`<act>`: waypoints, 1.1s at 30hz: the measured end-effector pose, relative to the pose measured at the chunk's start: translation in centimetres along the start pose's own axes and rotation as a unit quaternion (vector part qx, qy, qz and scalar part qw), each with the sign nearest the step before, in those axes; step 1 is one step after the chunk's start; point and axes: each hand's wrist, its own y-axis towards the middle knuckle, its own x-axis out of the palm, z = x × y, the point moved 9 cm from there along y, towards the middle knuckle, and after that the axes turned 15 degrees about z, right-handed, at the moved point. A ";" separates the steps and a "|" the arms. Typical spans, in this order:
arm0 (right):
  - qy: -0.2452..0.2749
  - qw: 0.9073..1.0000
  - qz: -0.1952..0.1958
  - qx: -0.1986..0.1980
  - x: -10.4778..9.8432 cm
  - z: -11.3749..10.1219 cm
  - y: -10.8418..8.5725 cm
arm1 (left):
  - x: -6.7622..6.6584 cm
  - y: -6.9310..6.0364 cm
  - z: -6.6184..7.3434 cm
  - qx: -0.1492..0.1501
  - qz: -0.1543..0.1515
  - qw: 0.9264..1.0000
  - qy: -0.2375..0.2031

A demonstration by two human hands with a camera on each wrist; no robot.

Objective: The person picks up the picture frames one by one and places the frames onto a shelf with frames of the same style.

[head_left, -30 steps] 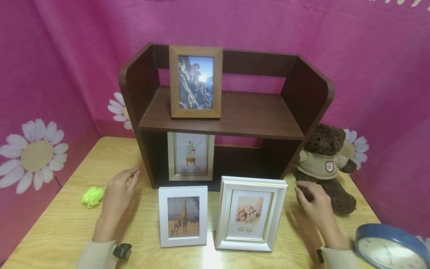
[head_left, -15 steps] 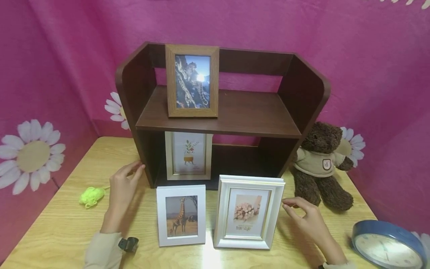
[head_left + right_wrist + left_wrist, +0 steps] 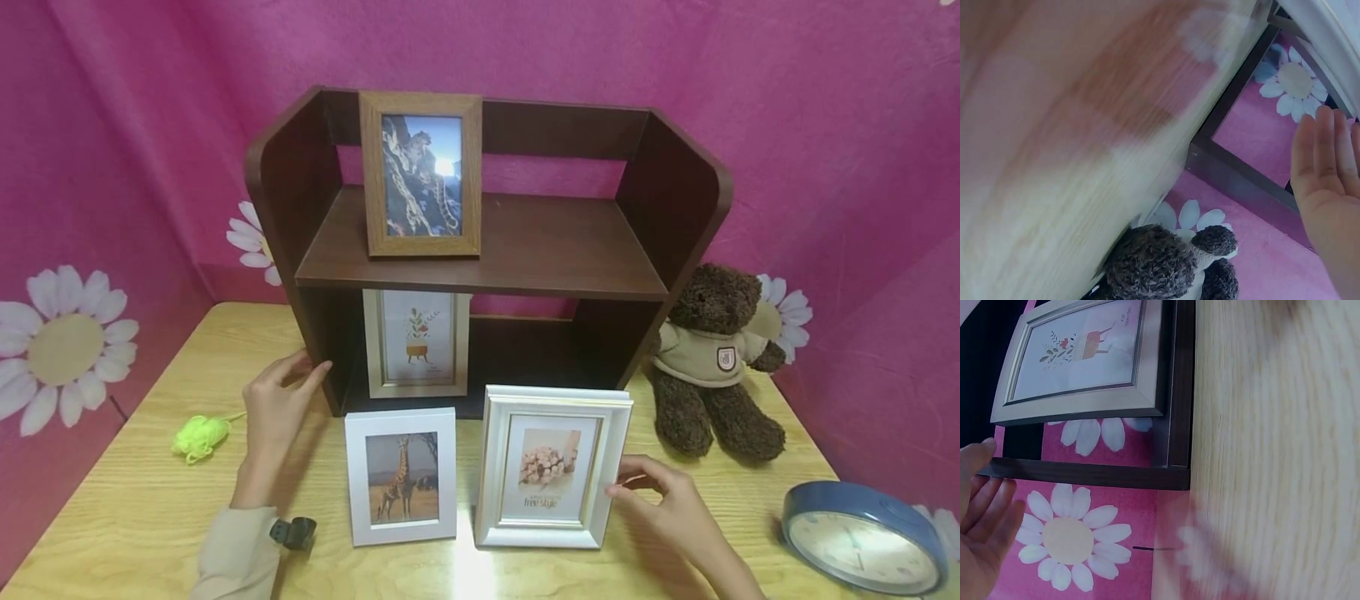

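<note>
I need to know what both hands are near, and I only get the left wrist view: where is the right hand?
Observer: The right hand is at the right edge of the white frame with pink flowers, its thumb in front.
Operator: Does anything stand on the upper shelf?
Observer: Yes, a brown frame, left of the middle as the head view shows it.
Operator: And what lies left of the left hand?
Observer: A bundle of yellow-green yarn.
</note>
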 end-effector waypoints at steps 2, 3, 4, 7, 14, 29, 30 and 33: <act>0.000 1.000 0.004 0.014 0.1 0.1 -0.4 | 0.1 0.0 0.0 -0.006 -0.005 1.000 -0.009; -0.001 1.000 0.007 0.017 0.1 0.0 -0.5 | 0.1 0.0 0.0 -0.007 -0.006 1.000 -0.014; 0.000 1.000 0.009 0.017 0.2 0.0 -0.6 | 0.1 0.0 -0.1 -0.008 -0.006 1.000 -0.017; 0.002 1.000 0.014 0.020 0.4 -0.2 -0.9 | 0.1 -0.1 -0.2 -0.012 -0.001 1.000 -0.025; 0.022 0.997 0.021 0.071 0.9 0.0 -1.4 | 0.1 -0.1 -0.5 -0.025 0.004 0.999 -0.030; 0.102 0.989 0.055 0.092 1.2 -0.3 -1.9 | 0.2 -0.3 -0.3 0.001 0.000 0.999 -0.044; 0.105 0.989 0.058 0.089 1.2 -0.3 -1.9 | 0.2 -0.3 -0.3 0.002 0.000 0.999 -0.044; 0.119 0.987 0.068 0.078 1.1 -0.5 -1.9 | 0.3 -0.3 -0.4 -0.004 0.002 0.999 -0.050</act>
